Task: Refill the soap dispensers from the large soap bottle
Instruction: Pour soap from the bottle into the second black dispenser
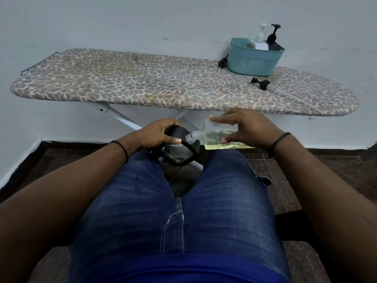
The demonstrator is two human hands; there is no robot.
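I sit with my legs in blue jeans (pixel 177 211) below me, and both my forearms reach forward over my knees. My left hand (pixel 158 132) grips a black dispenser bottle (pixel 181 149), with the fingers curled over its top edge and the thumb pressed on its near side. The bottle is tilted, its dark square base turned toward me. My right hand (pixel 244 127) holds the clear soap bottle (pixel 216 137) on its side: the thumb is under it and the fingers are spread over its upper face. Yellow-green soap lies along its lower side. The threaded open neck of the clear bottle touches the black bottle, but I cannot tell if soap flows.

Farther away stands an ironing board (pixel 142 82) with a spotted cover, against a pale wall. On its right part rests a teal basket (pixel 255 58) with a white pump bottle (pixel 258 42) and a black pump bottle (pixel 273 40) inside. One loose black pump head (pixel 223 62) lies just left of the basket, another loose pump (pixel 262 83) lies in front of it.
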